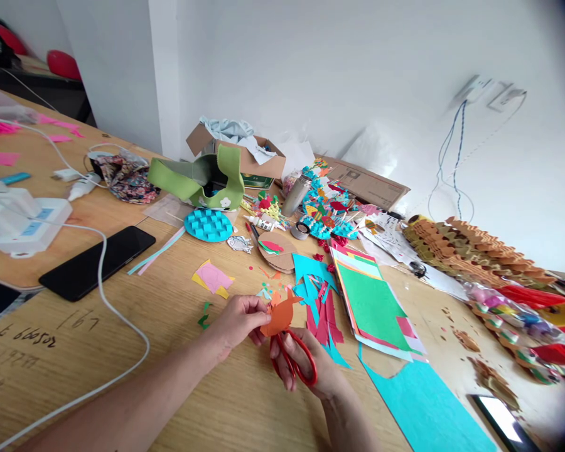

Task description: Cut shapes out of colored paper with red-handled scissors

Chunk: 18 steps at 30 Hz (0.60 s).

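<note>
My left hand (242,320) pinches the left edge of an orange paper piece (282,316), which has a curved outline and a pointed upper right tip. In my right hand (311,361) is a pair of scissors (306,358) with red handles, fingers through the loops. The blades are hidden behind or at the lower edge of the orange paper. Beyond my hands lie turquoise paper scraps (313,270) and dark pink paper strips (327,320). A small green scrap (204,316) lies left of my left hand, below pink and yellow paper pieces (213,277).
Stacked coloured sheets (374,301) and a turquoise sheet (433,408) lie to the right. A black phone (98,260), white cable (104,276) and power strip (32,226) are on the left. Behind stand a green felt basket (179,179), a metal flask (296,196) and a cardboard box (273,164).
</note>
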### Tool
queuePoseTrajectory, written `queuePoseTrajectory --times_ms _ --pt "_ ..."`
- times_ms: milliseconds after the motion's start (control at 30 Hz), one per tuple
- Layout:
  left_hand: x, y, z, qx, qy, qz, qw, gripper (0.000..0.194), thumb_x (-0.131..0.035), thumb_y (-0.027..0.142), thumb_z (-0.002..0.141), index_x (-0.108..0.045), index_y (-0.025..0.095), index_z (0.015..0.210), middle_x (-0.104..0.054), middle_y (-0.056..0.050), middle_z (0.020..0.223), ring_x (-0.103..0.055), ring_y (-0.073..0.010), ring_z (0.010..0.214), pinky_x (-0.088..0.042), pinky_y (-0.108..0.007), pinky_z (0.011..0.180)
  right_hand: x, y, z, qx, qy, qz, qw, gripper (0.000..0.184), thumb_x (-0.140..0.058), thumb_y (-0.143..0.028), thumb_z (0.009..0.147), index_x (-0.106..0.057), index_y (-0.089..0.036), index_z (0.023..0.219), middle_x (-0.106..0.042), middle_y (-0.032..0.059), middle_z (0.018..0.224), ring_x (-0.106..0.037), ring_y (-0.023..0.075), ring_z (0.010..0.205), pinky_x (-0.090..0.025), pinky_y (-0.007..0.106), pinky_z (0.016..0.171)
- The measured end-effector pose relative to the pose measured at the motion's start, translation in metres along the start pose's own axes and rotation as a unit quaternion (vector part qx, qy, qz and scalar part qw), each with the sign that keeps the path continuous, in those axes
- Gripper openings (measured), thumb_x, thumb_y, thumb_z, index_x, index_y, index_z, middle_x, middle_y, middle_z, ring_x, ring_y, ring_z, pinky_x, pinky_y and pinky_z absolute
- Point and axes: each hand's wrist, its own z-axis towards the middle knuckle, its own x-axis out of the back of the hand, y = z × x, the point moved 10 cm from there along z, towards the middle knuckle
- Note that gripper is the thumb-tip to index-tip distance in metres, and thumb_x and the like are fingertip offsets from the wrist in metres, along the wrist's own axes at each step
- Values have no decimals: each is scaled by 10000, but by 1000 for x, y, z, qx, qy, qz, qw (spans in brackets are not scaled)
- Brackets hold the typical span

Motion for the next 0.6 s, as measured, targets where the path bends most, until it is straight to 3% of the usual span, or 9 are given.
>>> queuePoseTrajectory --times_ms 600 --pt "12 -4 3 9 37 -121 992 182 -732 279 557 -610 164 628 -678 -14 612 -559 -117 498 -423 -236 467 1 -2 0 -4 1 -47 999 592 -556 -711 834 -605 -121 839 -563 -9 456 -460 84 347 -327 178 373"
